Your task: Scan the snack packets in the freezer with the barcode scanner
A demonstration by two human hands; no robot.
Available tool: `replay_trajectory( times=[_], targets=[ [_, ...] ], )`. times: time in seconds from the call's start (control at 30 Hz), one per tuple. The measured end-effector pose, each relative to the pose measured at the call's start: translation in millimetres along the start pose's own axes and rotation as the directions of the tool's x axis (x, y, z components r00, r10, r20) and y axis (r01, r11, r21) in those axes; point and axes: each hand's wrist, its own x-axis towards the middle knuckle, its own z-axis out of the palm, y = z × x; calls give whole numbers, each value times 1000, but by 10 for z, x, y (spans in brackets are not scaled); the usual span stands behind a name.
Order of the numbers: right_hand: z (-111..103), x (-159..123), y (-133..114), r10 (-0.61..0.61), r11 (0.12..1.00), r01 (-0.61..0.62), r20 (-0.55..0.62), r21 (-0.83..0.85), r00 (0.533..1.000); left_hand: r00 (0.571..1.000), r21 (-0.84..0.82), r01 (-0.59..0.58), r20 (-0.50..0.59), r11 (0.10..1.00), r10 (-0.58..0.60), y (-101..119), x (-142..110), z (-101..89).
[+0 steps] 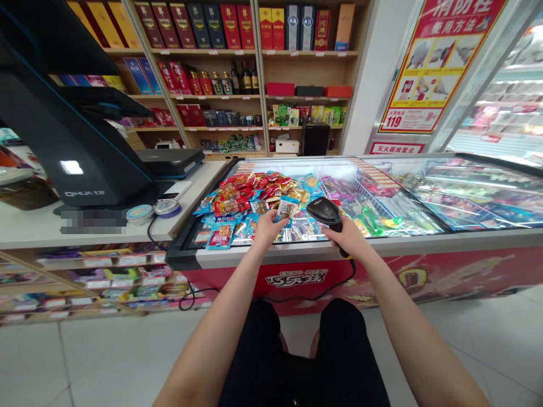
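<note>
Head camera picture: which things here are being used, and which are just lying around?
Being used:
left hand with a snack packet
right hand with a barcode scanner

Just lying around:
red snack packets in the chest freezer
gift boxes on the shelves

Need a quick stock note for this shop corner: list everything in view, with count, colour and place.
chest freezer: one, red front, glass top, centre
snack packets: many, red and blue, heaped in the freezer
boxed liquor: many, red, gold and dark blue, on wooden shelves behind
checkout terminal: one, black, on the white counter
round containers: two, blue and white, on the counter
poster: one, red and yellow, upper right
barcode scanner: one, black, corded, in the right hand
packet: one, blue and white, in the left hand
left hand: one, over the freezer
right hand: one, over the freezer
</note>
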Motion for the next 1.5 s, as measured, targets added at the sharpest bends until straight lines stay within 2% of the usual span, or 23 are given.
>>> replay_trajectory(
  times=[0.13, 0.3, 0.8, 1.0, 1.17, 1.3, 1.37, 1.43, 1.5],
  targets=[
    [47, -21, -117, -28, 994, 26, -18, -102, 999, 993, 173, -108, -26, 979, 115, 140, -6, 6],
    [83, -48, -241, -45, 989, 39, -39, -142, 998, 991, 247, -123, -26, 961, 133, 209, -3, 27],
    [54, -54, -231, -100, 986, 97, -14, -136, 995, 991, 263, -125, -16, 957, 134, 85, 87, 43],
    [-10, -14, -183, -6, 998, 3, -54, -62, 999, 995, 295, -99, 37, 950, 92, 112, 107, 89],
    [-232, 45, -46, 81, 987, -60, -137, 147, 987, 992, 296, -79, 120, 952, 45, 245, 102, 311],
    [-443, 126, 81, 120, 955, -66, -175, 288, 977, 989, 299, 3, 140, 954, -47, 384, 124, 630],
    [-535, 177, 140, 137, 942, -68, -189, 330, 972, 978, 261, 38, 187, 965, -89, 429, 170, 808],
    [-610, 225, 211, 150, 927, -63, -209, 370, 966, 968, 218, 42, 231, 975, -94, 436, 237, 980],
    [-665, 260, 302, 162, 915, -57, -234, 400, 959, 972, 193, 8, 231, 981, -53, 403, 306, 1129]
  ],
)
